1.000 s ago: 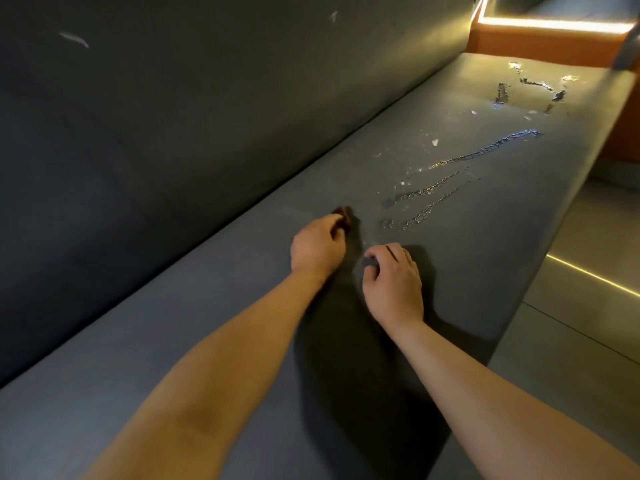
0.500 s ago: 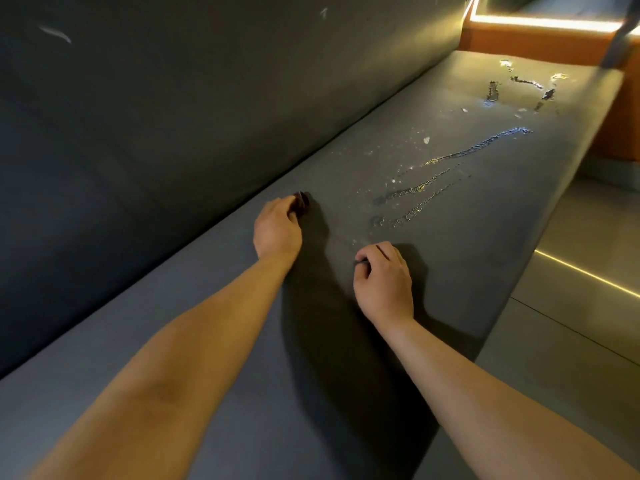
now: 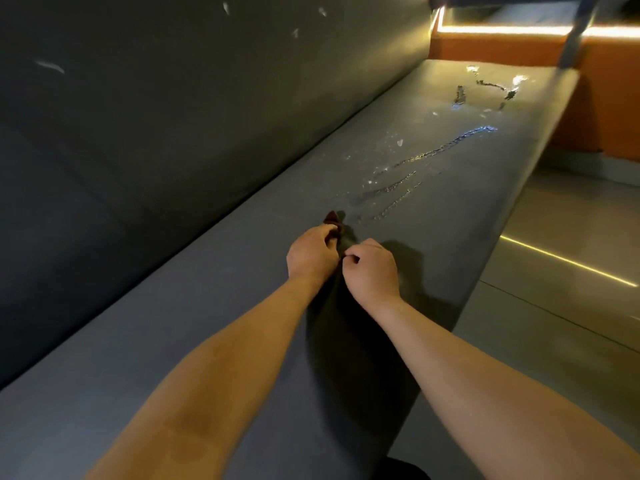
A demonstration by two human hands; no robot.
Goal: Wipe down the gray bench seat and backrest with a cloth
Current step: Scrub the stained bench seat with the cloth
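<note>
The gray bench seat [image 3: 194, 327] runs from the near left to the far right, and the dark gray backrest [image 3: 166, 112] rises on its left. A dark cloth [image 3: 349, 341] lies along the seat between my forearms. Its reddish-brown corner [image 3: 332, 218] sticks out beyond my left hand [image 3: 311, 254], which pinches it. Close beside it, my right hand [image 3: 372, 271] pinches the cloth's other far edge. Both hands rest on the seat, almost touching. Wet streaks and droplets [image 3: 433, 155] glisten on the seat just beyond the hands.
More wet marks [image 3: 485, 88] sit at the bench's far end, below an orange wall [image 3: 595, 98] with a lit strip. Pale smears [image 3: 52, 65] dot the backrest. A tiled floor [image 3: 571, 299] with a glowing line lies to the right of the seat's edge.
Half a second ago my hands were spread apart, with the cloth stretched between them. They have come together, and the cloth has gathered into a narrower strip.
</note>
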